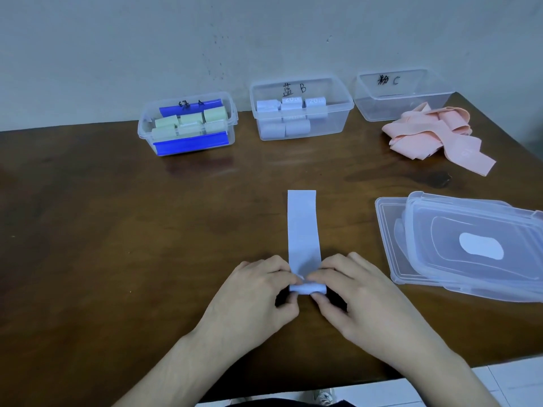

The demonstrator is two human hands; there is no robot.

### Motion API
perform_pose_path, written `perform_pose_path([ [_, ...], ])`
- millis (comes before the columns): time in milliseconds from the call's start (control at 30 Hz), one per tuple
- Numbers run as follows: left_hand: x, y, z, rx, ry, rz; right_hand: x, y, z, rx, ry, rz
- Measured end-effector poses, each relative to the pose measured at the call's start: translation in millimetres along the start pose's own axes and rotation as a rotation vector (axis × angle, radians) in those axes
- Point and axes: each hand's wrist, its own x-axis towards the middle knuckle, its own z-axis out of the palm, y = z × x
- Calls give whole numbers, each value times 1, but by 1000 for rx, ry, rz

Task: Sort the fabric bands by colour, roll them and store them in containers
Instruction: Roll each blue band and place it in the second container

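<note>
While lying flat near the table's [117, 215] front edge, pale blue band [302, 227] rolled at its near end, pinched there by left hand [258, 292] and right hand [355, 292], fingers curled round the roll.
</note>
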Motion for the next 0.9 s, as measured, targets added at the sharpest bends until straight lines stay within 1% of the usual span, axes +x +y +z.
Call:
perform_pose_path([
  [200, -2, 0, -1, -19, -22, -47, 0, 2, 8, -3, 67, -19],
  [400, -3, 2, 2, -11, 80, 5, 3, 3, 7, 16, 39, 14],
  [500, 0, -3, 6, 2, 98, 6, 4, 3, 8, 14, 34, 19],
  [567, 2, -5, 6, -14, 86, -14, 5, 3, 7, -4, 47, 7],
  [733, 7, -9, 2, -17, -13, -57, 6, 5, 8, -12, 105, -14],
  [900, 9, -5, -3, -72, -3, -48, 10, 10, 10, 14, 81, 12],
])
